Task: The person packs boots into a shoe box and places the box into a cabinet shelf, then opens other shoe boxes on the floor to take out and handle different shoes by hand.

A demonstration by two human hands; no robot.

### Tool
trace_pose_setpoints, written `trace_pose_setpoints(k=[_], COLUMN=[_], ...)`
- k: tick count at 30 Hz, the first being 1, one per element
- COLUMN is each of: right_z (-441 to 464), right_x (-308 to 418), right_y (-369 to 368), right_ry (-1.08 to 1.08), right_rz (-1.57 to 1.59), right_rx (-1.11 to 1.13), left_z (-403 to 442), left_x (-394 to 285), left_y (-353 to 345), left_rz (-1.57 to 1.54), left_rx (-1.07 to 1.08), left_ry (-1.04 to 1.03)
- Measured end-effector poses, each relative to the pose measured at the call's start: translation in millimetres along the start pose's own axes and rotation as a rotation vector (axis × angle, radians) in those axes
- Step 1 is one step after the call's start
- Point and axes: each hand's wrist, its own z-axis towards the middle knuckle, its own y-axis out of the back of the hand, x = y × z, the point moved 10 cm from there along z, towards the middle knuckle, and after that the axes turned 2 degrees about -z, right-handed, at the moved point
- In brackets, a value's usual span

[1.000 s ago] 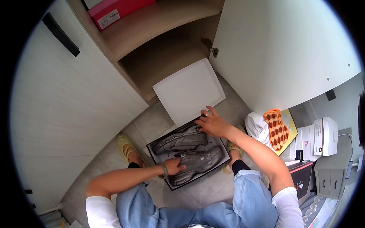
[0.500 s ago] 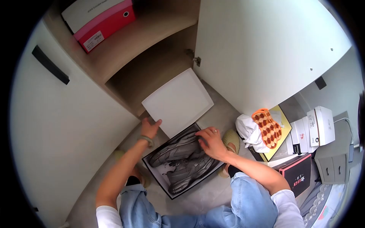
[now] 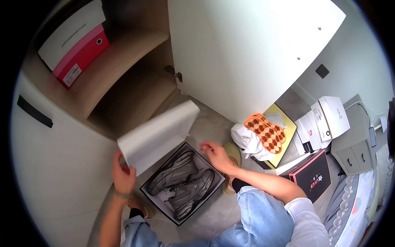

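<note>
A white shoebox lid [image 3: 160,138] is lifted and tilted above the floor. My left hand [image 3: 123,175] grips its near left corner between thumb and fingers. Below it, an open dark-edged shoebox [image 3: 180,221] stands on the floor between my feet. Inside lie two grey sneakers [image 3: 191,193], side by side with some pale paper. My right hand [image 3: 218,157] is over the floor by the box's far right corner, fingers apart and holding nothing.
An open cabinet door [image 3: 247,53] spans the back; a red and white shoebox [image 3: 82,49] sits on the shelf. At right are orange checked insoles [image 3: 266,133], white cloth [image 3: 247,142], white boxes [image 3: 327,119], a black box [image 3: 310,177] and a grey drawer unit [image 3: 352,154].
My left hand has raised and tilted the lid, moving it left. My right hand has come off the shoes to the box's far right corner. The camera view has turned right.
</note>
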Motion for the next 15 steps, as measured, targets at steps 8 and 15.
trace_pose_setpoints(k=[8, 15], right_z=[-39, -76], right_x=[-25, -33], right_y=[-36, -24], right_ry=[-0.765, -0.990], right_rz=[0.928, 0.840], right_rx=[0.453, 0.503], left_z=[-126, -164], left_x=[-49, -53], left_y=[-1, -24], left_rz=[0.396, 0.456], left_rx=[0.314, 0.372], left_ry=[-0.683, -1.071])
